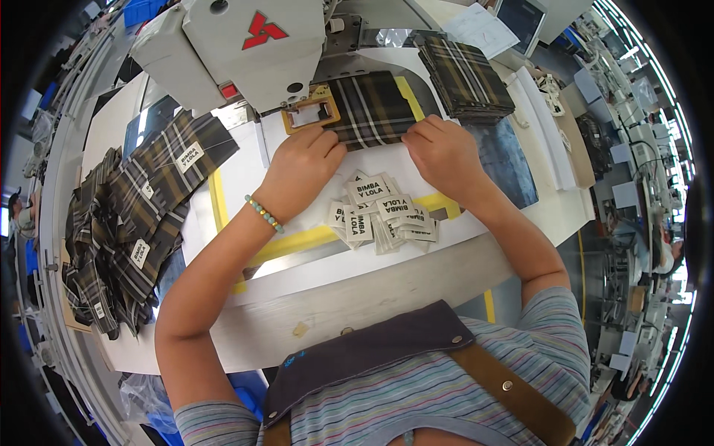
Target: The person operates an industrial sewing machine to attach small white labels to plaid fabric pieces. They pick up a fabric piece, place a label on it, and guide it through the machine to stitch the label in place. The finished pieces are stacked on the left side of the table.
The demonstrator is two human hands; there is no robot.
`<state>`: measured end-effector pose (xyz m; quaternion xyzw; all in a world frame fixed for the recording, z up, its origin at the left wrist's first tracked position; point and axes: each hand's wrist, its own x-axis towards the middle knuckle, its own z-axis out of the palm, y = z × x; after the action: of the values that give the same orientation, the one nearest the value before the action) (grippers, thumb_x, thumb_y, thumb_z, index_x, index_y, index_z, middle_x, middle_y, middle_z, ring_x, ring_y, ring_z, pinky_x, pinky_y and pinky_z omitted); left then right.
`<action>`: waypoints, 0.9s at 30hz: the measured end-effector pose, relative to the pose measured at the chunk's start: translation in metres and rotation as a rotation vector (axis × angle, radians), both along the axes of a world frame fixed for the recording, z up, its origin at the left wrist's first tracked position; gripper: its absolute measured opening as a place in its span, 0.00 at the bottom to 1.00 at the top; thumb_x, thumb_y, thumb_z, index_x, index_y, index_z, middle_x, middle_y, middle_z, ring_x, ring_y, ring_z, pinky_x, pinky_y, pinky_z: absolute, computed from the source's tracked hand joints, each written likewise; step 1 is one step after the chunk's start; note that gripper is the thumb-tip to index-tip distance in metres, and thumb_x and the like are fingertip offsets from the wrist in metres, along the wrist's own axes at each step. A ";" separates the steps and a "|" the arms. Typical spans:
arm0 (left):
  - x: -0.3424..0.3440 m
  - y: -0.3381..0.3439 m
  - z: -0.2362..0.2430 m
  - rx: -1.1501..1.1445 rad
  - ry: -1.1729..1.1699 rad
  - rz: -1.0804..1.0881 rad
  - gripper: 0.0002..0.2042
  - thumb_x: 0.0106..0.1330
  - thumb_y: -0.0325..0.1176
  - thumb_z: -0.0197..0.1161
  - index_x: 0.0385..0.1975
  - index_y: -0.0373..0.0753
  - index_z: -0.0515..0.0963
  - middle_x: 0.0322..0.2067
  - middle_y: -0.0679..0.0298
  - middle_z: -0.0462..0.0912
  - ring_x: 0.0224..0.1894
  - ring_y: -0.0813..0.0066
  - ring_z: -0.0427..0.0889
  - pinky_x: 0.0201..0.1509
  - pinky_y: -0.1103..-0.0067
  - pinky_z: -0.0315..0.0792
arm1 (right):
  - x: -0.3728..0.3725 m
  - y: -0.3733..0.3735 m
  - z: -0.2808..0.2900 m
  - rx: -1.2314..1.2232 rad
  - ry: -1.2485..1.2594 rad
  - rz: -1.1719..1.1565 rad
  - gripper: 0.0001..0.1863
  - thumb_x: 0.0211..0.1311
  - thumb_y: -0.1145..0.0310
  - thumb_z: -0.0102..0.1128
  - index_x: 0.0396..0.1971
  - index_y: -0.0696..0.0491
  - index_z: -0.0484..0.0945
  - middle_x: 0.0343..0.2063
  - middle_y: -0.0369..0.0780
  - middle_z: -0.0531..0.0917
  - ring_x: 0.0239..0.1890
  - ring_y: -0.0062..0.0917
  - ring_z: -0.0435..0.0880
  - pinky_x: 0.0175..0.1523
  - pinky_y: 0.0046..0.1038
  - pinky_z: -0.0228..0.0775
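Observation:
A dark plaid fabric piece [370, 104] lies flat under the head of a white sewing machine [242, 48]. Its near left edge is held by the bent fingers of my left hand [303, 167], beside a tan clamp frame [329, 102] with a rectangular window. My right hand [446, 158] pinches the near right corner of the same piece. Between my wrists, a loose heap of cream fabric labels [372, 189] with dark printing rests on the white worktop. My fingertips partly cover the fabric's near edge.
A neat stack of plaid pieces [472, 82] stands at the back right. On the left, a crumpled pile of plaid pieces [137, 201] carries cream labels. Yellow tape [294, 247] marks the worktop. A paper sheet [480, 30] and a screen [520, 22] are farther back.

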<state>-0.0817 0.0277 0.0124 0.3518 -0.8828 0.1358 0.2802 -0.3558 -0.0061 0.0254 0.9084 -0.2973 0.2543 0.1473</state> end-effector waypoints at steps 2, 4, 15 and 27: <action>0.010 0.002 0.002 -0.050 -0.082 0.016 0.09 0.52 0.25 0.65 0.35 0.35 0.81 0.35 0.62 0.81 0.42 0.65 0.82 0.46 0.71 0.78 | 0.011 -0.007 0.000 -0.051 0.003 0.042 0.02 0.50 0.73 0.64 0.25 0.52 0.82 0.28 0.34 0.80 0.36 0.27 0.80 0.37 0.30 0.72; 0.022 0.005 0.002 -0.075 -0.150 0.047 0.10 0.52 0.25 0.64 0.36 0.35 0.81 0.37 0.63 0.81 0.42 0.66 0.81 0.46 0.72 0.78 | 0.023 -0.014 -0.003 -0.082 0.024 0.083 0.02 0.49 0.74 0.63 0.25 0.52 0.82 0.28 0.33 0.80 0.36 0.26 0.80 0.37 0.29 0.72; 0.064 0.028 -0.004 0.010 -0.139 0.167 0.12 0.52 0.24 0.65 0.38 0.36 0.82 0.37 0.64 0.83 0.41 0.67 0.81 0.45 0.73 0.77 | 0.045 -0.021 0.005 0.131 -0.044 0.144 0.02 0.54 0.73 0.62 0.25 0.51 0.83 0.29 0.33 0.81 0.37 0.29 0.81 0.38 0.32 0.76; 0.056 0.021 0.006 -0.072 -0.325 0.240 0.09 0.53 0.25 0.63 0.35 0.35 0.80 0.38 0.63 0.83 0.43 0.68 0.80 0.47 0.74 0.76 | 0.043 -0.030 -0.001 -0.094 0.046 0.175 0.01 0.49 0.73 0.62 0.23 0.51 0.80 0.28 0.33 0.78 0.37 0.26 0.79 0.38 0.29 0.74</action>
<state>-0.0255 0.0484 0.0184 0.4178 -0.8627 0.2545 0.1281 -0.3124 -0.0363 0.0248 0.9285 -0.2014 0.2591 0.1737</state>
